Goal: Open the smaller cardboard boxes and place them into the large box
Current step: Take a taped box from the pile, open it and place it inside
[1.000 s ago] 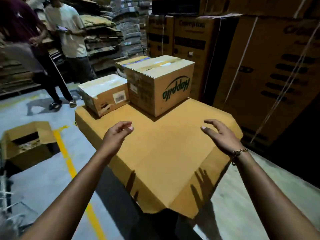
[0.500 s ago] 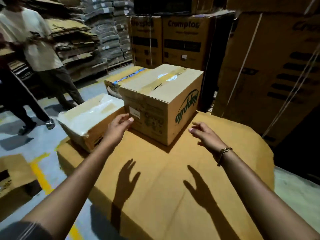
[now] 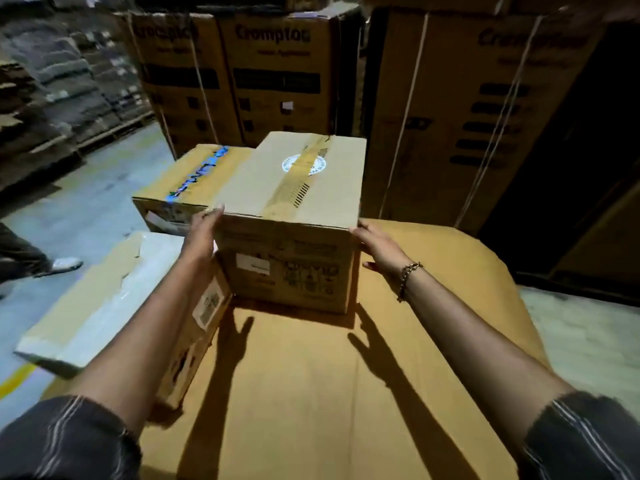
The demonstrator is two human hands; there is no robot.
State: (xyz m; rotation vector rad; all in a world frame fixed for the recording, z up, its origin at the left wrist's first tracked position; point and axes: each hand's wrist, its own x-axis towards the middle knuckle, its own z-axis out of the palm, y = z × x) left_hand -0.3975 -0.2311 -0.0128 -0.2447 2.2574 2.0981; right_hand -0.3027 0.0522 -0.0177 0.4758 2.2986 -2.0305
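Fingers [image 3: 214,216] of the left hand [image 3: 201,237] lie straight against the left side of the taped box [image 3: 287,271], and the right hand [image 3: 377,249] lies flat against its right side; neither curls round anything. That box stands on the wide cardboard top [image 3: 311,393], close against 2 other small ones (a blue-taped box [image 3: 194,174] and a white-topped box [image 3: 90,306]). To do this well, I would squeeze evenly from both sides, low enough to prevent tipping, draw it clear of its neighbours, then work at the yellow tape [image 3: 294,183] along the seam.
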